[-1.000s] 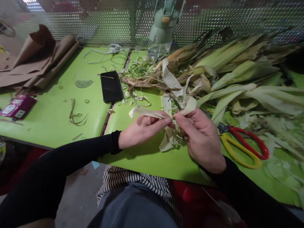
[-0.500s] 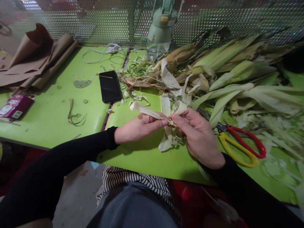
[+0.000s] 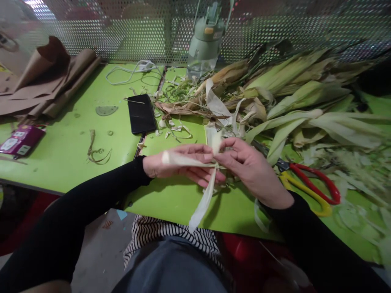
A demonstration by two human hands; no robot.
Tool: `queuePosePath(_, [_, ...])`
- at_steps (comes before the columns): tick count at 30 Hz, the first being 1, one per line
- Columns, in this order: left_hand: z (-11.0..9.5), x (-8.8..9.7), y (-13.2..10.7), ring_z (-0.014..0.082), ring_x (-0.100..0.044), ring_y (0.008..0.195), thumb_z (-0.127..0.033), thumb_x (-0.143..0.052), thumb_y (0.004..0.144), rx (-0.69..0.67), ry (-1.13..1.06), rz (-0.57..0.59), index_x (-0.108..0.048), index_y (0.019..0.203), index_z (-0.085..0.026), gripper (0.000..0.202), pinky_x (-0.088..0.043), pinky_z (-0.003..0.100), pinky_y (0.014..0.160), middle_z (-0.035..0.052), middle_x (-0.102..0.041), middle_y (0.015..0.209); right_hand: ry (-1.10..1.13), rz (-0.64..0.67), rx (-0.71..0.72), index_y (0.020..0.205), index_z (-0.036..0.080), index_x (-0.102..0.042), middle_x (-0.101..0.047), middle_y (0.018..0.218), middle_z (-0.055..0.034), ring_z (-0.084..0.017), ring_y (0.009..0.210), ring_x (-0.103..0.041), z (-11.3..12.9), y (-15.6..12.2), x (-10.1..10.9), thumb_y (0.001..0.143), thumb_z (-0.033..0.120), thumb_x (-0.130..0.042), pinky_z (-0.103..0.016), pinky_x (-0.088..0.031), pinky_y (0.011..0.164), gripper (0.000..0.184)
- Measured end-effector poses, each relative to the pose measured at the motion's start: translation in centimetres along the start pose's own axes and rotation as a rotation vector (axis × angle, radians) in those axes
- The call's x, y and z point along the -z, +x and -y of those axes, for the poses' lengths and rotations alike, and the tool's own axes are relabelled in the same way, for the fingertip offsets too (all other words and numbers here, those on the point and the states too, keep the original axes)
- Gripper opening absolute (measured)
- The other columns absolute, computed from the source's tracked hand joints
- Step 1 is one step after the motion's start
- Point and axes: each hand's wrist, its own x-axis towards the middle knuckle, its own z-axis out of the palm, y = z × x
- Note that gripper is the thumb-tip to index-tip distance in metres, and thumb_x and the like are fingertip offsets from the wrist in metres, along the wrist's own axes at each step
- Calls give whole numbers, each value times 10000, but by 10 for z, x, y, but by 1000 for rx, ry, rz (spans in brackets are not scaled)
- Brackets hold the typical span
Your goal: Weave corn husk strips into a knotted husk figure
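Pale strips of corn husk (image 3: 203,199) meet at a small knot-like centre between my two hands, above the green table (image 3: 161,207). One strip points left across my left hand (image 3: 189,160), another hangs down toward my lap. The left thumb and forefinger pinch the strips near the centre while its other fingers lie underneath. My right hand (image 3: 244,162) is closed on the husk from the other side, thumb against forefinger. Just right of that hand lie scissors (image 3: 311,183) with one red and one yellow handle.
Corn husks (image 3: 308,101) pile up at the right and back, with shreds around them. A water bottle (image 3: 203,49) stands by the perforated screen (image 3: 137,32). Left of centre are a black phone (image 3: 141,114), a white cable (image 3: 122,77), brown paper (image 3: 51,85) and a purple box (image 3: 23,140).
The husk strips have turned in my fingers: one now hangs down toward me, and the left one lies lower across my left hand. The left hand's lower fingers have spread underneath.
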Motion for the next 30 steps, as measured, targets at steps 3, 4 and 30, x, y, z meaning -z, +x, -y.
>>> queuePosePath(3, [3,-5,4,150,-746,852,-119,-464,973,-15,-35,-60,-583,1000,-119,122,-579,275,822,124,-762,907,-171,-110,122,1083,232,-568,-597,680,40,-119,550,-553,-2,1,0,945,407,-590,-250,-422,486,224])
queuePosePath(4, [2,-6,5,142,-743,844,-99,-414,981,-43,-66,-95,-592,991,-108,179,-576,276,841,125,-759,895,-254,-216,222,1114,233,-580,-638,789,12,-134,644,-599,-3,2,1,951,360,-587,-272,-472,551,207])
queuePosePath(30, [2,-5,5,86,-678,769,-73,-587,898,-196,127,-210,-633,994,-99,109,-533,269,852,73,-740,919,-365,-416,373,891,258,-610,-670,803,12,-138,631,-628,-16,2,-8,927,338,-625,-276,-521,552,89])
